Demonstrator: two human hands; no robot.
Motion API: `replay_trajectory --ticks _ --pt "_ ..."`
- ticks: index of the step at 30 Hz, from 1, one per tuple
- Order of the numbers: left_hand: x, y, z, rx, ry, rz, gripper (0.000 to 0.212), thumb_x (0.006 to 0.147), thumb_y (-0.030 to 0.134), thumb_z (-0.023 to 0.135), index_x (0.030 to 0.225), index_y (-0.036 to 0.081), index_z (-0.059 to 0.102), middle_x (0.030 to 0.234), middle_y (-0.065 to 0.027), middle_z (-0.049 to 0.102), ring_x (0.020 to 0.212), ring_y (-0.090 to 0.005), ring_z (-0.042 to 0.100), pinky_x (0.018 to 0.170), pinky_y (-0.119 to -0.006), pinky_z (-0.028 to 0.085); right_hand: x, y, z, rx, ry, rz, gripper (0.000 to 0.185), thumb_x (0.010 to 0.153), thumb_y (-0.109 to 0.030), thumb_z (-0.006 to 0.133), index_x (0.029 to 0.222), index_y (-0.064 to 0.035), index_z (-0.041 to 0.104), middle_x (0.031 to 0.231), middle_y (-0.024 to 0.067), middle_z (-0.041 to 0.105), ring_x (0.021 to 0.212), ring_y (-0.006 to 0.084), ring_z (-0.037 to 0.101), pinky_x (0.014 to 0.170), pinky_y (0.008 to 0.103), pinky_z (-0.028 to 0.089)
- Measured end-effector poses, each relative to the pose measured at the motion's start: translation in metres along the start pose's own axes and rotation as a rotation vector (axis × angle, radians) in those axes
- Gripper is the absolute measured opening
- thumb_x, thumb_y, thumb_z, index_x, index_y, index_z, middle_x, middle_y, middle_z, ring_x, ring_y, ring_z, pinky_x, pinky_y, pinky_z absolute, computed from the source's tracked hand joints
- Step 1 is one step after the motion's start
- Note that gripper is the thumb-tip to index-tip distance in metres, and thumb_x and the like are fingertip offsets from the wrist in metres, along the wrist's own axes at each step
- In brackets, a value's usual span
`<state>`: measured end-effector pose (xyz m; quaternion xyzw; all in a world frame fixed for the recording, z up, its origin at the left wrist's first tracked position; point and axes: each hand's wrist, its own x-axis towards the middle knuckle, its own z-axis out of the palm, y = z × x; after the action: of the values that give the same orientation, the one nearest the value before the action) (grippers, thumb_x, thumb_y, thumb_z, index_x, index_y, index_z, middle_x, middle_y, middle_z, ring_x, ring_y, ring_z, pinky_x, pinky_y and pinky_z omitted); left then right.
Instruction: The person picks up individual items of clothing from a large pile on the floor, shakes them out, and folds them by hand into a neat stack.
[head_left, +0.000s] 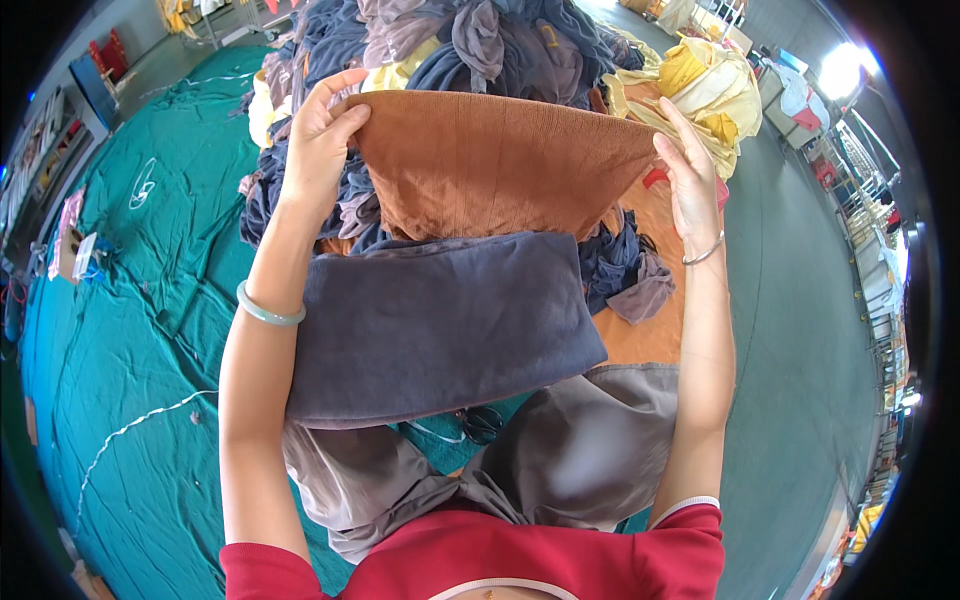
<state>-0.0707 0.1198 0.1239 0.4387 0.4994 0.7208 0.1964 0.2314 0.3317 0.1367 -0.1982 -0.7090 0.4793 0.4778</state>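
Between my hands a brown towel-like cloth is stretched by its upper edge. My left hand pinches the left corner between thumb and fingers. At the opposite corner, my right hand grips the edge with thumb and fingertips. Below it, a folded dark grey-blue cloth lies flat across my knees. The brown cloth's lower part bunches up just behind the grey-blue one.
A big heap of dark blue and mauve cloths rises in front of me. Yellow and cream cloth is bundled at its right. Green sheeting covers the floor at left. Black-handled scissors appear between my legs.
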Motion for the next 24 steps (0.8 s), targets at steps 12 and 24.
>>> replay_trajectory --ticks 12,24 --pt "-0.098 0.115 -0.029 0.314 -0.071 0.470 0.022 0.079 0.009 0.059 0.098 -0.002 0.064 0.081 -0.0060 0.063 0.075 -0.0124 0.057 0.080 -0.028 0.043 -0.059 -0.079 -0.031 0.253 -0.122 -0.185 0.053 0.081 -0.011 0.063 0.127 0.0045 0.043 0.108 0.0094 0.059 0.094 0.0154 0.057 0.083 0.0284 0.043" --pt "-0.149 0.102 -0.030 0.314 -0.226 0.131 0.020 0.071 -0.001 0.058 0.088 0.000 0.067 0.074 -0.0053 0.061 0.063 -0.0123 0.053 0.058 -0.024 0.043 -0.112 -0.063 -0.035 -0.032 -0.377 0.017 0.038 0.070 -0.023 0.076 0.094 0.0034 0.063 0.082 0.0061 0.062 0.070 0.0132 0.056 0.063 0.0270 0.045"
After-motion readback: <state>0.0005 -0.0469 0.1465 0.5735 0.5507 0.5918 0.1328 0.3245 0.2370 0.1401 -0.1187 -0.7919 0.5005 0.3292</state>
